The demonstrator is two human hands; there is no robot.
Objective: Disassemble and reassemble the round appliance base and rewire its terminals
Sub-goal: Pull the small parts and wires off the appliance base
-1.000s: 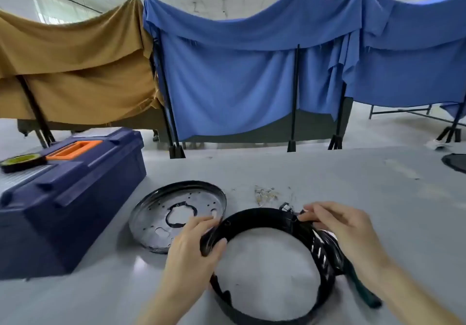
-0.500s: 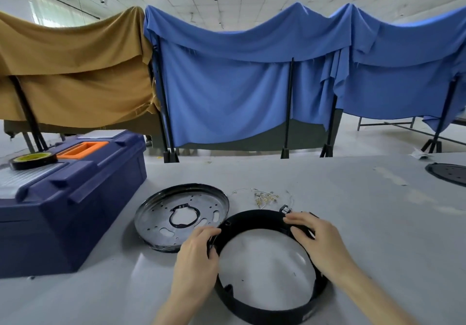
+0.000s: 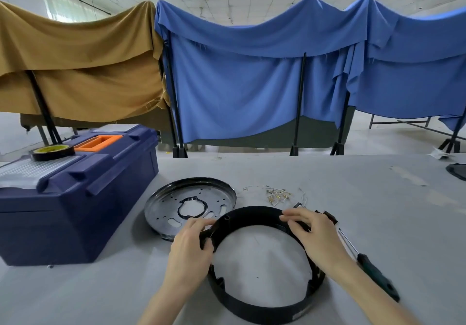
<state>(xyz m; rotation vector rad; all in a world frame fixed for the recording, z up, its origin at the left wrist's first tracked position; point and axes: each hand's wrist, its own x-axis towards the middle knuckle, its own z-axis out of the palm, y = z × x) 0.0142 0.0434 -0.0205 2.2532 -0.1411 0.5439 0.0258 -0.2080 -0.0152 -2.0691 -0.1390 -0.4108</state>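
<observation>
A black plastic ring [image 3: 252, 307], the round base's outer shell, lies flat on the grey table in front of me. My left hand [image 3: 190, 251] grips its left rim with fingers curled over the edge. My right hand [image 3: 316, 236] holds the far right rim, fingers over the top. A round metal plate [image 3: 166, 203] with a central hole and slots lies just behind and left of the ring. A small heap of loose wires with terminals [image 3: 277, 195] sits behind the ring.
A dark blue toolbox [image 3: 75, 198] with an orange handle stands at the left, a roll of tape [image 3: 51, 152] on its lid. A green-handled screwdriver [image 3: 375, 274] lies right of the ring. Blue and tan cloths hang beyond the table. A dark round object [image 3: 460, 171] sits at the far right edge.
The view has tilted up a little. My right hand shifted from the ring's right side, near the screwdriver, to its far right rim. The left hand stays on the left rim.
</observation>
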